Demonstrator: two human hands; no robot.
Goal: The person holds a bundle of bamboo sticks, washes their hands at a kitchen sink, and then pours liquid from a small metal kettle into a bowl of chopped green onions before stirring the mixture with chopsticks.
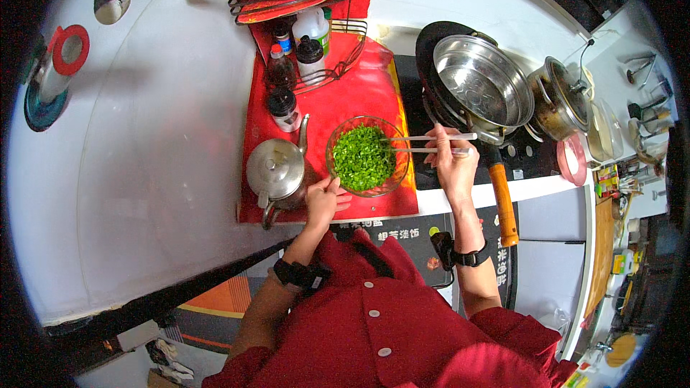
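Note:
A clear glass bowl stands on a red mat and holds finely chopped greens. My right hand grips a pair of pale chopsticks, spread a little apart, whose tips reach into the greens from the right. At the bowl's lower left rim my left hand steadies the glass with its thumb and fingers. A metal pot with a lid and spout stands just left of the bowl, close to my left hand.
Right of the mat, a steel pan rests on a black wok over the cooktop; a wooden handle juts past the counter edge. Beyond is a lidded pot. Behind stand a black-lidded jar, several condiment bottles and a wire rack.

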